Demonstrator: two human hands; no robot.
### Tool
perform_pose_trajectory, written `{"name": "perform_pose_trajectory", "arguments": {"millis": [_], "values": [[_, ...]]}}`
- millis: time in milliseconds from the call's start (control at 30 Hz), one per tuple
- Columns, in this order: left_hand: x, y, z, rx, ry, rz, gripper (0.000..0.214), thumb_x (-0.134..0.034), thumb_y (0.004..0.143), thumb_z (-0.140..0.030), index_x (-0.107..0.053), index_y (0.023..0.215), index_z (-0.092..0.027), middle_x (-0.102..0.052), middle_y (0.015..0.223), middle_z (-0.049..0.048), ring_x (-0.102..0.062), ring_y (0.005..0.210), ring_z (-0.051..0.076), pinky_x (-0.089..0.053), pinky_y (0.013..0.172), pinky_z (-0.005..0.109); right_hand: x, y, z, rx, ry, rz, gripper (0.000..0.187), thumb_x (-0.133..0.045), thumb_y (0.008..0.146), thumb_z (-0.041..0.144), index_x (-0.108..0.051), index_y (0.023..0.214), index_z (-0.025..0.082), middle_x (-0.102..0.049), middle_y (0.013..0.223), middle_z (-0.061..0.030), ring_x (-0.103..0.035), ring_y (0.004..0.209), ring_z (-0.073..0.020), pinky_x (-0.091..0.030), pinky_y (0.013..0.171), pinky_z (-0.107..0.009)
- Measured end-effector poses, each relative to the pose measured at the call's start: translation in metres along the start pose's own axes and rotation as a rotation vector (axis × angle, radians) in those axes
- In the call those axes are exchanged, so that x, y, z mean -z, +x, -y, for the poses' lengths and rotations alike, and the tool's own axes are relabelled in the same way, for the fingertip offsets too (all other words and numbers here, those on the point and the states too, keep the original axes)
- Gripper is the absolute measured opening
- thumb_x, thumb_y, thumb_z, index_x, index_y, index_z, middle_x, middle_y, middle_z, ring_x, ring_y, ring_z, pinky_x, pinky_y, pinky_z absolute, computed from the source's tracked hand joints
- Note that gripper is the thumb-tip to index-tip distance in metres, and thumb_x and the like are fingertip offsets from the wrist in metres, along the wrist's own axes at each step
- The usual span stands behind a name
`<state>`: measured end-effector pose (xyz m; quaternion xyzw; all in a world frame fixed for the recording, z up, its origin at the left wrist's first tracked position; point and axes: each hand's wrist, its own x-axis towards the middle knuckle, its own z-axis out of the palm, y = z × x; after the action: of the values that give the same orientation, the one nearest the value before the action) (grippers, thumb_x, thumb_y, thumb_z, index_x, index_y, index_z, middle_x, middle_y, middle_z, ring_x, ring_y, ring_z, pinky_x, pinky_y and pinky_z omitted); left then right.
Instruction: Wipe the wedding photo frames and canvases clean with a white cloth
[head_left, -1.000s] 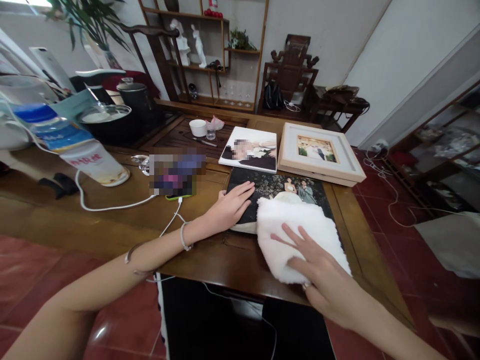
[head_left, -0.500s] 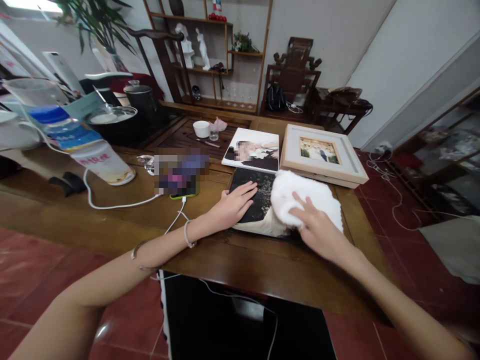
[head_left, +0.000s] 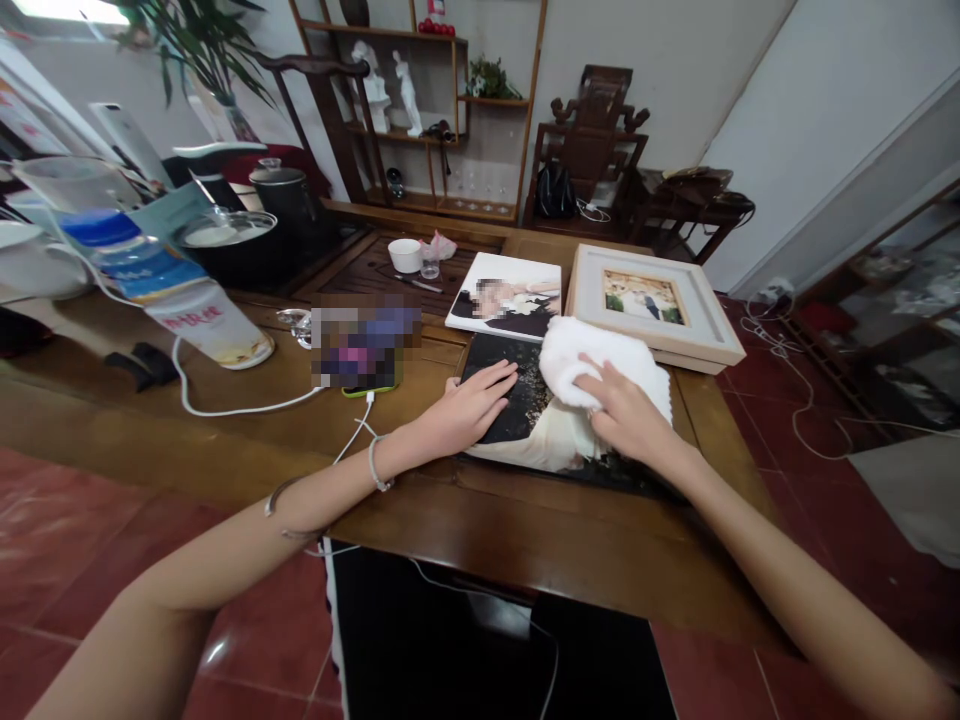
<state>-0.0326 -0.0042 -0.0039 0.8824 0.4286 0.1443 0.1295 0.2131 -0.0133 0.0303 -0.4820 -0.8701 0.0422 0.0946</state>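
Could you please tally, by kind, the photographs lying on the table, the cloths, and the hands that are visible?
Photographs: 3 (dark photo, white-edged photo, framed photo)
Cloths: 1 (white cloth)
Hands: 2 (left hand, right hand)
Total: 6

Wearing a pale, slim bracelet point(head_left: 373, 466) just behind the left hand point(head_left: 480, 406) and, farther up the bare forearm point(head_left: 330, 495), a thin, open-ended, silvery cuff point(head_left: 274, 497).
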Motion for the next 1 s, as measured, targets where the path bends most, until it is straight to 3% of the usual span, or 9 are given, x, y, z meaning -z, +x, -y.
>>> {"name": "perform_pose_trajectory", "arguments": {"millis": [67,133,367,433,533,633,733,867,1000], "values": [[0.000,0.000,0.000,-0.005,-0.004,-0.003,0.043,-0.031,0.096,-0.022,-0.038,0.138,-0.015,-0.035,0.147,0.0121,-0.030,0.137,0.023,-0.041,0.098,0.047,-0.003,0.010,-0.004,0.018,-0.013,-0.023,0.052,-0.039,0.063,-0.001,-0.056,0.109,0.016,-0.046,0.139,-0.0143,-0.026,0.136,-0.0306,-0.029,0.105,-0.058],[0.000,0.000,0.000,0.000,-0.005,-0.010,0.043,-0.031,0.096,-0.023,-0.038,0.138,-0.015,-0.035,0.147,0.0120,-0.030,0.137,0.023,-0.041,0.098,0.047,-0.003,0.006,0.007,0.033,-0.024,-0.002,0.052,-0.040,0.064,-0.002,-0.056,0.111,0.015,-0.043,0.141,-0.0148,-0.023,0.137,-0.0325,-0.026,0.106,-0.059],[-0.004,-0.003,0.004,-0.009,-0.001,-0.032,0.043,-0.026,0.098,-0.022,-0.034,0.140,-0.016,-0.034,0.148,0.0117,-0.031,0.137,0.023,-0.039,0.100,0.047,0.020,-0.051,0.087,0.203,0.093,0.287,0.051,-0.047,0.062,0.004,-0.060,0.110,0.017,-0.038,0.145,-0.0114,-0.023,0.136,-0.0379,-0.026,0.107,-0.060],[-0.005,-0.003,0.006,-0.038,0.005,-0.027,0.044,-0.025,0.098,-0.022,-0.034,0.140,-0.016,-0.033,0.148,0.0120,-0.030,0.137,0.022,-0.040,0.099,0.047,0.022,-0.051,0.084,0.201,0.123,0.283,0.052,-0.046,0.062,0.004,-0.060,0.110,0.018,-0.041,0.144,-0.0102,-0.028,0.135,-0.0343,-0.029,0.106,-0.056],[-0.006,-0.003,0.007,-0.048,0.004,-0.039,0.044,-0.027,0.097,-0.021,-0.034,0.140,-0.017,-0.034,0.148,0.0121,-0.030,0.137,0.022,-0.041,0.098,0.045,0.018,-0.033,0.054,0.103,0.130,0.195,0.052,-0.041,0.065,0.002,-0.058,0.111,0.019,-0.043,0.142,-0.0125,-0.033,0.133,-0.0286,-0.035,0.104,-0.051],[-0.006,-0.003,0.006,-0.035,0.006,-0.066,0.044,-0.029,0.096,-0.020,-0.036,0.140,-0.015,-0.036,0.147,0.0129,-0.032,0.136,0.021,-0.041,0.098,0.044,0.010,-0.004,0.016,0.053,0.104,0.091,0.052,-0.040,0.065,0.001,-0.057,0.111,0.018,-0.041,0.143,-0.0126,-0.029,0.135,-0.0277,-0.032,0.105,-0.053],[-0.006,-0.003,0.004,-0.035,0.013,-0.076,0.044,-0.029,0.096,-0.020,-0.037,0.139,-0.015,-0.037,0.146,0.0130,-0.033,0.136,0.021,-0.042,0.098,0.043,0.003,0.022,-0.004,0.087,0.076,0.065,0.053,-0.040,0.066,0.000,-0.056,0.113,0.018,-0.044,0.141,-0.0110,-0.028,0.136,-0.0277,-0.027,0.107,-0.055],[-0.005,-0.003,0.003,-0.026,-0.006,-0.086,0.043,-0.030,0.096,-0.019,-0.038,0.138,-0.016,-0.038,0.145,0.0124,-0.034,0.135,0.022,-0.041,0.099,0.045,0.001,0.030,0.012,0.060,0.031,0.061,0.049,-0.039,0.069,0.000,-0.056,0.112,0.014,-0.048,0.136,-0.0151,-0.028,0.135,-0.0316,-0.029,0.105,-0.055],[-0.003,-0.003,0.002,-0.014,-0.032,-0.068,0.045,-0.028,0.096,-0.018,-0.036,0.140,-0.018,-0.038,0.146,0.0113,-0.034,0.135,0.022,-0.041,0.100,0.046,0.011,-0.006,0.061,0.068,0.051,0.163,0.046,-0.039,0.069,0.000,-0.059,0.108,0.014,-0.045,0.140,-0.0144,-0.028,0.134,-0.0352,-0.033,0.103,-0.055]]}}
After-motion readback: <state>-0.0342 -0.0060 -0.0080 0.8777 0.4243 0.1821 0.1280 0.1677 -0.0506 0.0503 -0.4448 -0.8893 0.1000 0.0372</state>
